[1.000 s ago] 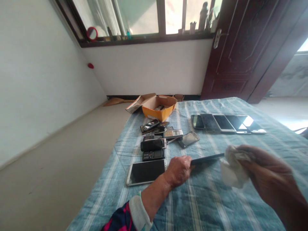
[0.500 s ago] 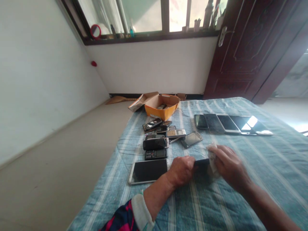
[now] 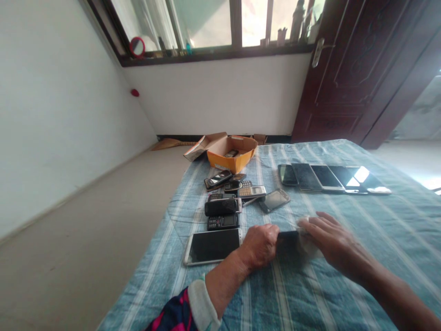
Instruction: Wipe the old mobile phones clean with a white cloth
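Observation:
My left hand (image 3: 261, 246) is closed around the left end of a dark phone (image 3: 288, 240), held up above the striped cloth. Against the phone's right end my right hand (image 3: 330, 239) presses a whitish wipe (image 3: 305, 239), blurred by motion. Part of the wipe and of the phone is hidden behind the fingers. Just left of my left hand lies a large white-framed phone (image 3: 213, 247), screen up. Beyond it sit a black keypad phone (image 3: 223, 222) and a black phone with silver ends (image 3: 222, 207). A grey phone (image 3: 274, 200) lies tilted ahead of my hands.
A blue striped cloth (image 3: 347, 257) covers the surface. An open orange box (image 3: 234, 161) with a phone inside stands at the far edge, near several older phones (image 3: 218, 179). A row of smartphones (image 3: 327, 177) lies at the back right. The door (image 3: 344, 82) stands behind.
My right hand has shifted slightly right and down with the wipe along the phone, its fingers more stretched. My left hand holds the phone in nearly the same place.

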A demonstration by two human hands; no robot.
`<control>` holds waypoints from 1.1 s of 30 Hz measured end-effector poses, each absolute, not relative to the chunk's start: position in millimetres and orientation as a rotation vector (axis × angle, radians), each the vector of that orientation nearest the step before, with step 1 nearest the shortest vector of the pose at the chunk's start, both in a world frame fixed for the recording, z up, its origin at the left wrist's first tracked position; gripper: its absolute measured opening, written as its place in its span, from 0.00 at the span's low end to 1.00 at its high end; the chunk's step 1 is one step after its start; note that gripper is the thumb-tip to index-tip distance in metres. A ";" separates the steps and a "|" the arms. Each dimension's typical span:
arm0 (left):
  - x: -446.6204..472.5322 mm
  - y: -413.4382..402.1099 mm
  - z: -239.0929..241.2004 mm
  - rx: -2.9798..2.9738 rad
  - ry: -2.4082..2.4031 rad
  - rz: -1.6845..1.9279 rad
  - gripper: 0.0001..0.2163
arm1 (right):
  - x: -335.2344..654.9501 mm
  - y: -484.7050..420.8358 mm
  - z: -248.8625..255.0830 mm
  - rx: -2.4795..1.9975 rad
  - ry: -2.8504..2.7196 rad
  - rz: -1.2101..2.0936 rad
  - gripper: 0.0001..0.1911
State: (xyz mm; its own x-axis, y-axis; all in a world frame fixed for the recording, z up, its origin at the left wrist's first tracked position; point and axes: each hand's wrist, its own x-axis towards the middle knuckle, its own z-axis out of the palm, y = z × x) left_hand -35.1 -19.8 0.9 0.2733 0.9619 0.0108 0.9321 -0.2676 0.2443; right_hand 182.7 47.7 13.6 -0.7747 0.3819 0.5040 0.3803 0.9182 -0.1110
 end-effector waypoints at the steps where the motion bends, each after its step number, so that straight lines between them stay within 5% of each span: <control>1: -35.1 -19.9 0.9 2.346 1.771 0.229 0.06 | 181.0 46.8 15.3 -0.535 -2.541 0.011 0.14; 16: -35.6 -18.8 3.7 2.383 1.712 0.273 0.07 | 135.5 32.6 23.1 -0.458 -2.697 0.000 0.08; 33: -35.1 -18.9 6.2 2.368 1.718 0.170 0.05 | 191.6 52.7 23.2 -0.575 -2.777 0.028 0.07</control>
State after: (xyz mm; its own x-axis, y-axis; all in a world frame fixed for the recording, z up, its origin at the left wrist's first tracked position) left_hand -35.1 -18.9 6.2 0.3136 0.9491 -0.0304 0.9248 -0.2980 0.2365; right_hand 191.6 52.7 23.2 -0.8732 0.3911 0.2908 0.3852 0.9194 -0.0798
